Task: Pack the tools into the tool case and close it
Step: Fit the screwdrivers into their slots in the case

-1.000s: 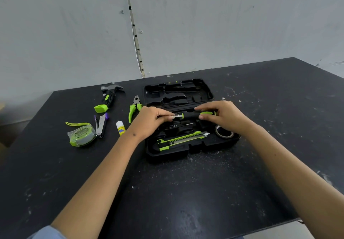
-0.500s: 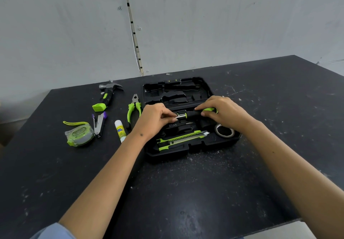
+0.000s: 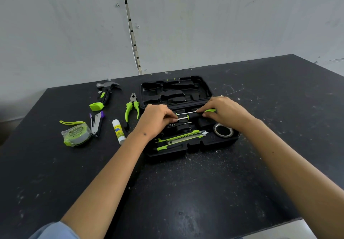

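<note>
Tool case [image 3: 188, 146] lies open on the tabletop [image 3: 186, 192], lid half flat toward the wall, tray half toward me. Both my hands are over the middle of the tray, seating a screwdriver [image 3: 193, 116] along its slot.

Left hand [image 3: 157, 117]: fingers curled, tips pinching the metal shaft end. Right hand [image 3: 223, 113]: fingers curled over the black and green handle, pressing it down. A second thin shaft shows just behind, toward the hinge; I cannot tell whether it belongs to another screwdriver already in place.

Already in the tray: utility knife [image 3: 181, 136] along the near edge, roll of tape [image 3: 223, 130] in the right corner.

Not yet packed, all left of the case: hammer [image 3: 104, 96] farthest back, pliers [image 3: 132, 108] just beside the case, staple remover [image 3: 96, 123], glue stick [image 3: 118, 130], tape measure [image 3: 77, 134] with its green strap.

Judgement: early-to-middle of the packing; lid cannot close yet.

Risks from here:
- Screwdriver sits proud if the handle misses its recess; uneven pressing could leave the shaft end standing up, and the lid would jam on it later
- Left wrist is near the pliers; pulling back carelessly could knock them
- Glue stick lies on its side and looks free to roll if nudged
- Moulded recesses look shape-specific; hammer or pliers forced into the wrong one would block closing
</note>
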